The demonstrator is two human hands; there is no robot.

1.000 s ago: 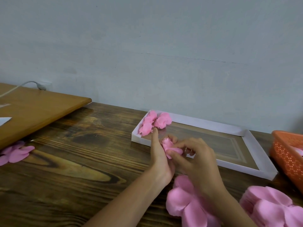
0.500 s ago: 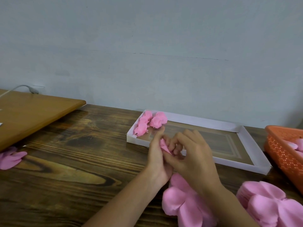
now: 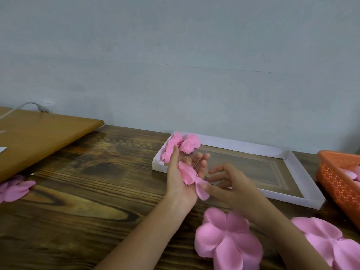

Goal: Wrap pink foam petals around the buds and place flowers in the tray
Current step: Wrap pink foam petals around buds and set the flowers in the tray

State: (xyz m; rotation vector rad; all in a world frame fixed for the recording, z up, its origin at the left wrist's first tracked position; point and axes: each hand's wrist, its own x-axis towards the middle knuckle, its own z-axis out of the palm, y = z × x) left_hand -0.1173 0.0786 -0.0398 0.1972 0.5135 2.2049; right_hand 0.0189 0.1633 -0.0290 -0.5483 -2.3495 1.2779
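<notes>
The fingers [image 3: 199, 162] of the left hand [image 3: 180, 189] stand straight and slightly fanned, pointing to 12 o'clock. The thumb is straight beside them, and none of them curls round anything. Across that flat palm lies the pink flower [image 3: 186, 173]. Its loose petal [image 3: 201, 190] trails toward 5 o'clock, past the heel of the hand. The tip of the right thumb [image 3: 210, 188] presses on that petal. The other fingers of the right hand [image 3: 237, 190] are spread apart and loosely bent, clear of the foam. Whether any finger backs the petal from behind cannot be told.

At 1 o'clock from the hands lies the white tray [image 3: 233, 145]. A few finished flowers [image 3: 190, 146] are bunched in its far left corner, just beyond the left fingertips. At 6 o'clock a flat petal sheet [image 3: 228, 240] rests on the wooden table [image 3: 78, 211]. A second sheet [image 3: 331, 242] lies at 4 o'clock and a third sheet [image 3: 13, 189] at 9 o'clock by the picture's edge. An orange basket [image 3: 339, 180] stands at 3 o'clock, just beside the tray.
</notes>
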